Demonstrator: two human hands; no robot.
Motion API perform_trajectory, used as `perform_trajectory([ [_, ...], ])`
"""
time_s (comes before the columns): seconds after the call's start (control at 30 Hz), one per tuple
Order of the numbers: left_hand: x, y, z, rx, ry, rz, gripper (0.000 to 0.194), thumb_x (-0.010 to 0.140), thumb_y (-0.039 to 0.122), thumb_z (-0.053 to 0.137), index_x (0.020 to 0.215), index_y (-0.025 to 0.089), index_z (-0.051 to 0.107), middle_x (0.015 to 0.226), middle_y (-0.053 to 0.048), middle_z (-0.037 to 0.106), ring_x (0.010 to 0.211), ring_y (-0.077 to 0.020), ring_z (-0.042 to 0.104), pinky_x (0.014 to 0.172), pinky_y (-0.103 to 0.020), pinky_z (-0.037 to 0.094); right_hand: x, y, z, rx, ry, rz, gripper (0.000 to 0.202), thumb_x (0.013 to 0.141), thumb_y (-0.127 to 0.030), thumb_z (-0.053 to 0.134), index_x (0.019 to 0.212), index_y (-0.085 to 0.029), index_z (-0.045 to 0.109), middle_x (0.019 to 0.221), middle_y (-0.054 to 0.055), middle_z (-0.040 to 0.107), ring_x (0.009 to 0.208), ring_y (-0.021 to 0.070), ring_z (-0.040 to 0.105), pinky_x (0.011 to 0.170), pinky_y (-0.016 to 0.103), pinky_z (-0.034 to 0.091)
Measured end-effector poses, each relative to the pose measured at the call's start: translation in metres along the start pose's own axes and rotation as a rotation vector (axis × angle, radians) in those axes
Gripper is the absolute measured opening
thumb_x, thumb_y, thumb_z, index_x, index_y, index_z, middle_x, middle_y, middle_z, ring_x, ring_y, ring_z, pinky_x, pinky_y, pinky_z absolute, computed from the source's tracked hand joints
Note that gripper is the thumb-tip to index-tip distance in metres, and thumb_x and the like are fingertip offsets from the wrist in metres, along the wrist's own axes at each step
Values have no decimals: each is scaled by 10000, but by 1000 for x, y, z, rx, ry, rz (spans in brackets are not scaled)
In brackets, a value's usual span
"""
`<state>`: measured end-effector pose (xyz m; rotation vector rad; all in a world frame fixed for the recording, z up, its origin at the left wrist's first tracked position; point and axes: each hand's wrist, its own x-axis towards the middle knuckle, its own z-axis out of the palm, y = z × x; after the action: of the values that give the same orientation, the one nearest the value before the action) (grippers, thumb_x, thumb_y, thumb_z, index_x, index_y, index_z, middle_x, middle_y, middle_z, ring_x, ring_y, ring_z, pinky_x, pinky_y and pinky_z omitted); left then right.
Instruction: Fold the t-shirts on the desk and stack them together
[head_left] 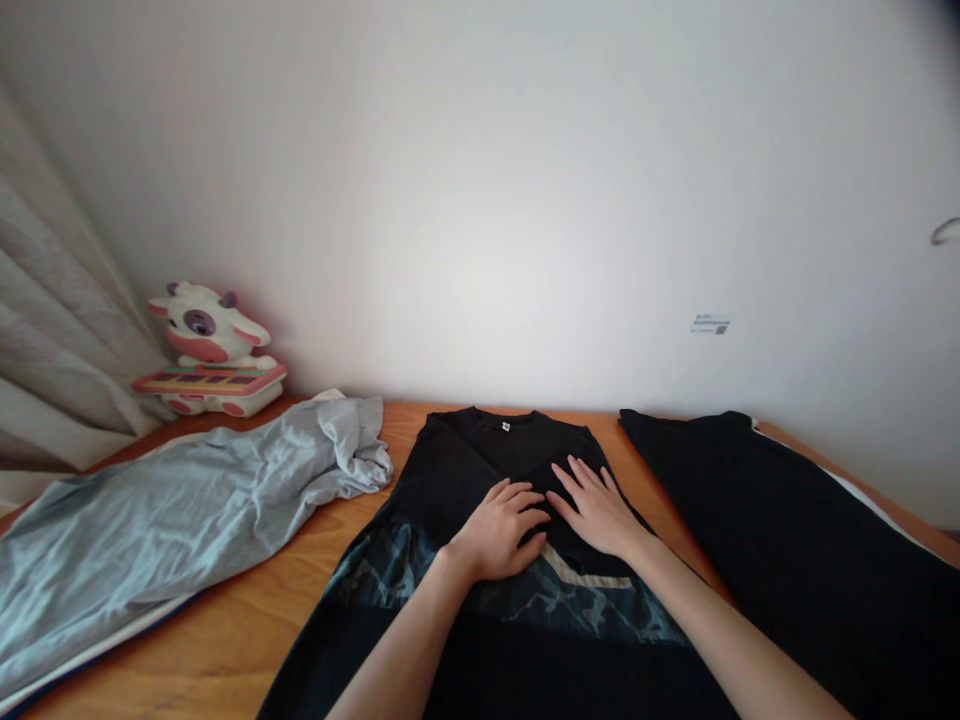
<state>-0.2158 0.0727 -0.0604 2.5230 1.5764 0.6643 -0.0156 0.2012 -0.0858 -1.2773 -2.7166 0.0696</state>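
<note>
A black T-shirt (480,450) lies spread on the wooden table, its collar with a small white label toward the wall. A camouflage band and a pale angled stripe cross its chest. My left hand (504,532) rests palm down near the middle of the shirt, its fingers stretched out and slightly bent. Beside it, my right hand (594,508) lies flat on the fabric with fingers spread. Neither hand grips any cloth. My forearms cover parts of the camouflage band, and the shirt's lower part runs out of view.
Grey clothing (225,500) lies rumpled on the left of the wooden table (217,650). Black clothing (757,520) with a white edge lies on the right. A cow-shaped toy keyboard (214,350) stands at the back left, near a curtain (60,330). A white wall (480,200) rises behind.
</note>
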Motion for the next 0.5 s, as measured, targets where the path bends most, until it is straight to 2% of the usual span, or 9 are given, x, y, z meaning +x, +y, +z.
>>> perform_trajectory([
  [0.07,2,5,-2,-29,-11,45,284,935,384,638,1174,258,724,1300,-57,712,1354,-259,551,1238,-467,298,-8,-2,-1,34,-6,-10,654,1035,-611,294,1543,-239,473,1644,153,382,1532,316,317,1226,608,232],
  [0.17,5,10,-6,-12,23,14,231,960,365,605,1120,254,728,1101,-40,763,1170,-219,661,1229,-448,300,-22,-1,-7,74,34,23,614,1052,-562,262,1482,-231,550,1602,150,454,1504,304,376,1224,621,233],
  [0.2,5,11,-7,6,43,-11,241,984,343,567,1148,251,717,1109,-44,761,1155,-213,665,1223,-446,310,-29,-1,-8,82,60,23,613,1051,-560,267,1477,-227,555,1596,151,462,1498,303,385,1227,619,228],
  [0.27,4,10,-6,48,79,-79,299,1018,320,505,1251,240,674,1253,-70,725,1245,-231,621,1214,-462,330,-47,-2,-9,101,80,-10,619,1035,-598,314,1501,-251,528,1617,135,435,1509,302,366,1237,612,208],
  [0.33,3,6,-3,82,75,-160,359,1030,339,486,1337,219,628,1401,-99,656,1349,-273,551,1211,-504,338,-65,-3,-8,128,26,-57,656,1006,-653,365,1544,-293,469,1658,110,366,1537,307,308,1242,616,189],
  [0.4,1,3,0,95,42,-222,390,1028,362,492,1358,198,622,1451,-118,623,1380,-304,527,1208,-539,341,-78,-4,-10,155,-62,-86,714,973,-702,408,1577,-321,411,1686,94,297,1554,318,260,1243,615,190],
  [0.43,1,1,1,89,31,-234,394,1026,369,497,1351,190,629,1450,-122,625,1375,-305,534,1204,-534,354,-80,-5,-13,168,-94,-81,724,962,-717,417,1572,-328,419,1687,89,294,1552,323,263,1243,611,203],
  [0.5,1,-3,2,77,47,-252,411,1027,376,490,1362,183,628,1478,-123,602,1392,-300,523,1194,-508,383,-76,-8,-20,191,-102,-46,673,976,-714,377,1498,-322,537,1643,87,397,1521,322,341,1236,593,249],
])
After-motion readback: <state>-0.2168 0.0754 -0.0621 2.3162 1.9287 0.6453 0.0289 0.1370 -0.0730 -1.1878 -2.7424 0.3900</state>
